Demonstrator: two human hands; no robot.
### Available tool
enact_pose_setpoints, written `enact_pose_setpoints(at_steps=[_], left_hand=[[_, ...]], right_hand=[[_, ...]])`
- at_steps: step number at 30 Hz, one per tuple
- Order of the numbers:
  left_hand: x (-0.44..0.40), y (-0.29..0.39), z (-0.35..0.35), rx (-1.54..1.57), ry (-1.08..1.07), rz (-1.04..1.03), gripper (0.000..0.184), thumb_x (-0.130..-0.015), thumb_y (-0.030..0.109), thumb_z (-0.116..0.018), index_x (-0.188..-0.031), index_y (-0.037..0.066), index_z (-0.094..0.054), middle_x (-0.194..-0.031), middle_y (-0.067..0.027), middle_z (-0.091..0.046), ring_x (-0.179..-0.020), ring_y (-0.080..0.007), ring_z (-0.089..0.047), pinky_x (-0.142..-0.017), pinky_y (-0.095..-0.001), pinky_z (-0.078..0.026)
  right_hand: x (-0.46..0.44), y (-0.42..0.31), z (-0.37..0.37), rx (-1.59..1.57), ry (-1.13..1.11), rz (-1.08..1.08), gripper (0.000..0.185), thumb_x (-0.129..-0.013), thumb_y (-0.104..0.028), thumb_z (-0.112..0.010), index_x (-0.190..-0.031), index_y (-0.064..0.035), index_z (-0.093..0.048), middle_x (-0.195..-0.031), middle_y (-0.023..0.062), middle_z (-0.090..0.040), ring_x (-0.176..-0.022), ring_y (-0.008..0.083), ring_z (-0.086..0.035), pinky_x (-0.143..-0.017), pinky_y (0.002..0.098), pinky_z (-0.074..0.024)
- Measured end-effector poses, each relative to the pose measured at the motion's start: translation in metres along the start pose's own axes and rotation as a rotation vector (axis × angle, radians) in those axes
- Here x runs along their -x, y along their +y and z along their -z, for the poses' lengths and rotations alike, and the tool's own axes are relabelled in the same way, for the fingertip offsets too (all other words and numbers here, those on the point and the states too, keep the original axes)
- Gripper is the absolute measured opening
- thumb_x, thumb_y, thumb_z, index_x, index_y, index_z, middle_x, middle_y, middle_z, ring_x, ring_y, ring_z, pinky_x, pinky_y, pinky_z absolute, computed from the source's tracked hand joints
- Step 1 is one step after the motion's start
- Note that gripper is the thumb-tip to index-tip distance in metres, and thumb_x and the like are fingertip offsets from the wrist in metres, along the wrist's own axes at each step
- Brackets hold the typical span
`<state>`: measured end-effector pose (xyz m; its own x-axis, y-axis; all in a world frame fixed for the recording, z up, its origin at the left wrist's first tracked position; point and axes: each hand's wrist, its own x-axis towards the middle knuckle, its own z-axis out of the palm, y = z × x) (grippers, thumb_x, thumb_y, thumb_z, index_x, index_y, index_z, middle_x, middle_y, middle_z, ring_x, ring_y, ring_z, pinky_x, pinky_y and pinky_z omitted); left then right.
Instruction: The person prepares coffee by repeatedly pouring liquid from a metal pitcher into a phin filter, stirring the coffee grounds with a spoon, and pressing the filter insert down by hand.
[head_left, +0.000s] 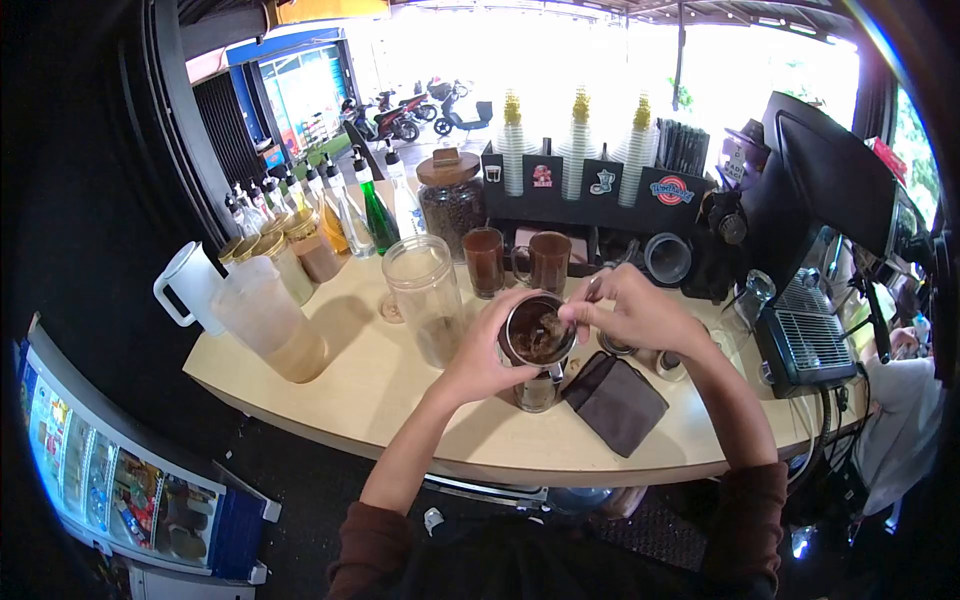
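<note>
My left hand (482, 345) is wrapped round a metal cup (511, 333), tilted so that its mouth faces me. Wet brown stuff, like coffee grounds or a dark drink, lies inside. My right hand (632, 308) is closed in a pinch over the rim, on what looks like a spoon (594, 291) dipping into the cup; its shape is partly hidden by my fingers. Just below the cup, a small glass (537, 394) stands on the counter. A folded dark cloth (622, 405) lies to its right. Behind are two glass mugs (484, 262) of brown drink.
A tall clear canister (420, 275) and a cloudy pitcher (275, 325) stand left on the counter (370, 400). Syrup bottles (378, 215), a coffee bean jar (452, 205) and a cup rack (600, 185) line the back. An appliance (812, 345) is at right.
</note>
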<state>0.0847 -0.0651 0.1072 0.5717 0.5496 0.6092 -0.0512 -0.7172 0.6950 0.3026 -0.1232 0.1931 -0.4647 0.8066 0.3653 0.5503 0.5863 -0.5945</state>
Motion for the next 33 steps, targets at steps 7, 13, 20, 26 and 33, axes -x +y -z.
enact_pose_setpoints(at_steps=[7, 13, 20, 26, 33], left_hand=[[0.0, 0.0, 0.0, -0.045, -0.001, -0.016, 0.08, -0.058, 0.011, -0.08, -0.13, 0.007, -0.046, -0.127, -0.0129, -0.05, -0.121, -0.0304, -0.049, -0.104, -0.0395, -0.038], [0.005, -0.006, -0.011, -0.067, 0.111, -0.05, 0.08, -0.056, 0.01, -0.082, -0.127, 0.005, -0.047, -0.125, -0.0118, -0.051, -0.119, -0.0267, -0.05, -0.102, -0.0377, -0.04], [0.013, -0.006, -0.027, -0.165, 0.29, 0.001, 0.085, -0.056, 0.01, -0.087, -0.129, 0.003, -0.042, -0.124, -0.0098, -0.05, -0.116, -0.0214, -0.053, -0.102, -0.0353, -0.042], [0.014, -0.007, -0.035, -0.145, 0.324, -0.036, 0.085, -0.057, 0.01, -0.087, -0.129, 0.004, -0.042, -0.124, -0.0092, -0.05, -0.116, -0.0209, -0.053, -0.1, -0.0348, -0.043], [0.015, 0.007, -0.03, -0.079, 0.342, 0.054, 0.08, -0.056, 0.021, -0.088, -0.124, 0.005, -0.051, -0.12, -0.0126, -0.056, -0.114, -0.0311, -0.053, -0.1, -0.0422, -0.038]], right_hand=[[0.004, -0.009, -0.004, -0.098, -0.001, -0.054, 0.033, -0.095, -0.023, -0.059, -0.076, 0.0016, -0.069, -0.068, 0.0106, -0.066, -0.066, 0.0173, -0.064, -0.066, 0.0321, -0.0489], [0.008, 0.001, -0.03, -0.181, 0.17, 0.115, 0.028, -0.096, -0.013, -0.053, -0.083, 0.0055, -0.068, -0.078, 0.0113, -0.068, -0.073, 0.0188, -0.062, -0.07, 0.0323, -0.048], [0.018, 0.001, -0.034, -0.103, 0.252, 0.09, 0.03, -0.096, -0.011, -0.048, -0.08, 0.0053, -0.067, -0.079, 0.0125, -0.068, -0.075, 0.0211, -0.062, -0.076, 0.0334, -0.0468], [0.024, 0.003, -0.04, 0.105, 0.282, 0.193, 0.03, -0.097, -0.012, -0.048, -0.081, 0.0058, -0.066, -0.084, 0.0113, -0.069, -0.075, 0.0199, -0.061, -0.076, 0.0333, -0.0464], [0.026, 0.006, -0.042, -0.407, 0.341, -0.02, 0.026, -0.1, -0.019, -0.049, -0.088, 0.0009, -0.061, -0.075, 0.0056, -0.065, -0.071, 0.0118, -0.062, -0.068, 0.0292, -0.048]])
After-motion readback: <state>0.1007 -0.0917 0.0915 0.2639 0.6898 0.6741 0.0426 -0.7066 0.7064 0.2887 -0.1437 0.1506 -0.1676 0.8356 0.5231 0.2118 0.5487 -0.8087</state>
